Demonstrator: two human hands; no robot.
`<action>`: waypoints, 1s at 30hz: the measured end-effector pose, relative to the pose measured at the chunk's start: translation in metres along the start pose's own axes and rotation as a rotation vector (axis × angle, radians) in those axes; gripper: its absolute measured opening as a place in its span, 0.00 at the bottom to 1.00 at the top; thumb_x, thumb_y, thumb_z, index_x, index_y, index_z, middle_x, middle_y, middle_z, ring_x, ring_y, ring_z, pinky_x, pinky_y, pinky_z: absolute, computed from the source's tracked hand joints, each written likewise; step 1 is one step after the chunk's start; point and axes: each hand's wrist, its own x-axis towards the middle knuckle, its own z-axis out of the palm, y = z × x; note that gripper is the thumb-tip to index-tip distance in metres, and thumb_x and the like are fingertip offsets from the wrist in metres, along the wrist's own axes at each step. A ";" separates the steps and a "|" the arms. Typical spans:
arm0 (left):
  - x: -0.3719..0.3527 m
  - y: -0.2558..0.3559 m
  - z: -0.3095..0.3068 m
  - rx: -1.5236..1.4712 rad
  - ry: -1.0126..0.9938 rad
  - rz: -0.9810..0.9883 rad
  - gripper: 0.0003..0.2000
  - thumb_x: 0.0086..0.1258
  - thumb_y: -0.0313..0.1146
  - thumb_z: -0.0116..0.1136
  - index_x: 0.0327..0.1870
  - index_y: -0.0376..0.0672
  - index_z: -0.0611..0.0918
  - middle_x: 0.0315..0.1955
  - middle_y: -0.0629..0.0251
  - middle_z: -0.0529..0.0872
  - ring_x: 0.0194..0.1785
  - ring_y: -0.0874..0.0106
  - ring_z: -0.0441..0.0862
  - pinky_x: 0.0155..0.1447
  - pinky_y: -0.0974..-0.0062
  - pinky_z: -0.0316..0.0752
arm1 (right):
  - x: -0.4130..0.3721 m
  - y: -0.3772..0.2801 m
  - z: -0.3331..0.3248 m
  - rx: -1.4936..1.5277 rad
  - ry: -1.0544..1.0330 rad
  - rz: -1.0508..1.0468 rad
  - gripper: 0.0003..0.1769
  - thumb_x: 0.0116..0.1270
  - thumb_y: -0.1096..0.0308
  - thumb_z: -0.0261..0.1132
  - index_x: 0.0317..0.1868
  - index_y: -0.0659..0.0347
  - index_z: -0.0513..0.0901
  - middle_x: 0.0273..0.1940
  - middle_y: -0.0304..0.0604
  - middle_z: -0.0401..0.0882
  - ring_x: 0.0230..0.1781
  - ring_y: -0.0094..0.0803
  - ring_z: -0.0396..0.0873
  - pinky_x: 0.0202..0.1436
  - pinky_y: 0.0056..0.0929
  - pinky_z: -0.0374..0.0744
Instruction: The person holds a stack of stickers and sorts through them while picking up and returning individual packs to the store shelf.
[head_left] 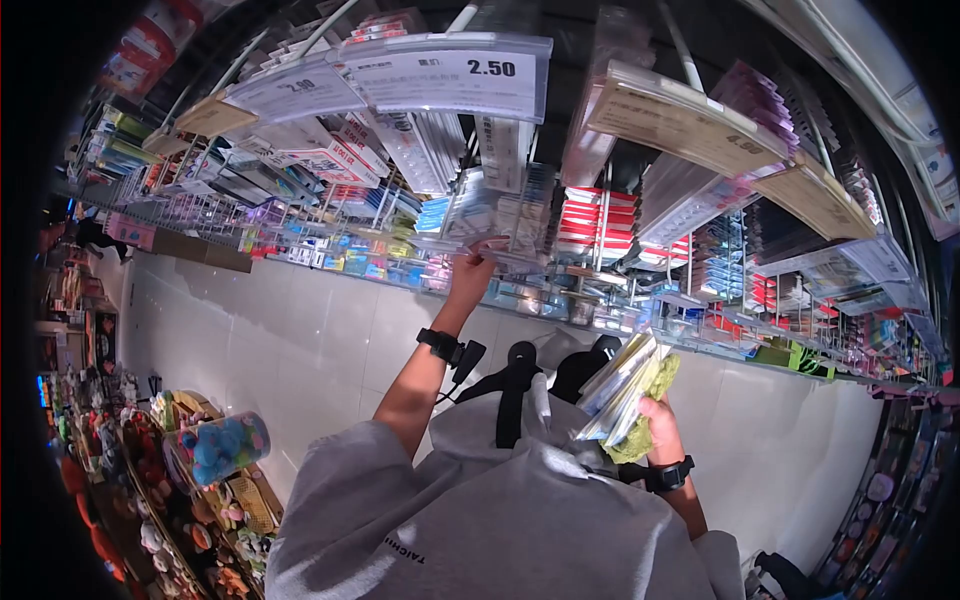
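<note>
My left hand [476, 268] reaches up to the front of the display rack, its fingers curled at a clear plastic label holder [520, 262]. What lies between those fingertips is too small to make out. Hanging packets [475, 205] in pale and blue wrapping are just behind it. On the other side, my right hand [660, 428] is closed around a thick stack of flat packets [615, 385], held upright in front of my body. A crumpled yellow-green cloth [632, 440] is gripped with the stack, pressed along its side.
Price labels [450, 78] jut out above the rack, one reading 2.50. Red-and-white packets [597, 225] hang right of my left hand. Behind me on the left, a clear tub of blue items [228, 448] stands near shelves of plush toys [150, 535]. Pale tiled floor [270, 320] runs between.
</note>
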 end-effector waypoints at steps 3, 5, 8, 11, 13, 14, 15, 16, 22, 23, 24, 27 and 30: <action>0.001 -0.006 0.003 -0.004 0.040 0.016 0.11 0.58 0.22 0.48 0.42 0.36 0.78 0.28 0.73 0.78 0.30 0.87 0.70 0.33 0.89 0.64 | 0.002 -0.002 0.008 -0.033 -0.001 -0.034 0.37 0.43 0.64 0.68 0.54 0.65 0.64 0.43 0.42 0.73 0.41 0.32 0.74 0.45 0.28 0.75; -0.002 -0.008 0.004 -0.008 0.047 0.027 0.11 0.59 0.22 0.49 0.42 0.36 0.78 0.28 0.73 0.78 0.30 0.87 0.70 0.33 0.89 0.64 | 0.002 -0.004 0.011 -0.052 0.003 -0.031 0.37 0.43 0.64 0.68 0.54 0.65 0.64 0.43 0.42 0.73 0.41 0.32 0.74 0.44 0.28 0.75; -0.008 -0.010 0.006 0.050 0.086 -0.027 0.11 0.60 0.24 0.50 0.43 0.36 0.77 0.30 0.74 0.78 0.33 0.86 0.70 0.36 0.88 0.65 | 0.003 -0.005 0.008 -0.067 -0.008 -0.025 0.37 0.43 0.64 0.68 0.54 0.65 0.64 0.43 0.43 0.73 0.41 0.32 0.74 0.45 0.28 0.75; -0.007 -0.013 0.008 -0.014 0.121 -0.009 0.10 0.61 0.27 0.52 0.43 0.35 0.77 0.28 0.74 0.77 0.31 0.86 0.68 0.32 0.86 0.64 | 0.002 -0.005 0.011 -0.045 0.002 -0.022 0.37 0.43 0.64 0.68 0.55 0.65 0.64 0.43 0.43 0.73 0.41 0.33 0.75 0.45 0.28 0.75; 0.001 -0.015 0.008 0.077 0.133 -0.066 0.10 0.61 0.30 0.53 0.40 0.35 0.77 0.26 0.73 0.77 0.30 0.85 0.67 0.32 0.85 0.64 | 0.003 -0.004 0.010 -0.028 0.023 -0.022 0.37 0.43 0.64 0.67 0.55 0.65 0.64 0.43 0.43 0.73 0.41 0.33 0.75 0.45 0.28 0.75; 0.007 -0.018 0.008 0.075 0.132 -0.067 0.10 0.61 0.30 0.53 0.40 0.35 0.77 0.26 0.73 0.77 0.30 0.85 0.67 0.32 0.85 0.64 | 0.005 -0.004 0.007 -0.002 -0.002 0.002 0.39 0.43 0.66 0.68 0.56 0.64 0.62 0.46 0.43 0.72 0.45 0.33 0.73 0.48 0.29 0.73; 0.014 -0.021 0.011 0.159 0.178 0.019 0.11 0.61 0.31 0.54 0.40 0.34 0.77 0.26 0.71 0.77 0.30 0.85 0.67 0.32 0.84 0.64 | 0.006 -0.004 0.004 0.025 -0.025 0.022 0.40 0.42 0.67 0.69 0.58 0.64 0.60 0.48 0.43 0.71 0.48 0.33 0.70 0.51 0.30 0.70; 0.018 -0.025 0.015 0.240 0.220 0.103 0.12 0.61 0.32 0.54 0.40 0.33 0.76 0.26 0.69 0.76 0.31 0.84 0.67 0.32 0.83 0.64 | 0.005 -0.003 0.003 0.024 -0.016 0.016 0.40 0.42 0.67 0.69 0.58 0.64 0.60 0.48 0.43 0.71 0.48 0.33 0.70 0.51 0.30 0.70; -0.007 -0.012 0.001 0.589 0.254 0.262 0.12 0.60 0.32 0.54 0.43 0.38 0.75 0.34 0.61 0.80 0.37 0.75 0.76 0.43 0.79 0.69 | 0.006 -0.006 0.010 0.005 0.032 -0.066 0.38 0.43 0.66 0.68 0.56 0.64 0.63 0.45 0.43 0.73 0.43 0.33 0.74 0.47 0.29 0.74; -0.014 -0.002 -0.011 0.613 0.034 0.081 0.11 0.59 0.32 0.56 0.41 0.37 0.77 0.32 0.63 0.80 0.35 0.75 0.77 0.42 0.79 0.70 | 0.007 -0.007 0.009 0.004 0.036 -0.082 0.38 0.43 0.66 0.68 0.56 0.64 0.63 0.45 0.43 0.73 0.43 0.33 0.74 0.47 0.29 0.74; -0.017 0.009 -0.016 0.634 -0.189 -0.097 0.10 0.58 0.32 0.57 0.38 0.37 0.78 0.30 0.64 0.81 0.33 0.75 0.77 0.40 0.79 0.71 | 0.009 -0.008 0.008 0.013 0.029 -0.071 0.38 0.44 0.68 0.67 0.57 0.64 0.61 0.47 0.43 0.72 0.46 0.33 0.72 0.49 0.29 0.72; -0.037 0.092 0.011 0.347 -0.511 -0.212 0.11 0.56 0.35 0.59 0.34 0.37 0.80 0.22 0.68 0.79 0.27 0.80 0.75 0.34 0.83 0.70 | 0.010 -0.010 0.011 0.017 0.040 -0.042 0.38 0.45 0.71 0.67 0.58 0.63 0.60 0.50 0.43 0.70 0.50 0.32 0.69 0.52 0.29 0.69; -0.057 0.166 0.059 0.296 -0.635 -0.165 0.12 0.55 0.36 0.60 0.34 0.38 0.79 0.21 0.69 0.78 0.25 0.83 0.73 0.31 0.85 0.68 | 0.014 -0.011 0.021 -0.034 0.082 -0.058 0.36 0.47 0.72 0.65 0.58 0.62 0.60 0.51 0.42 0.69 0.51 0.31 0.68 0.53 0.28 0.68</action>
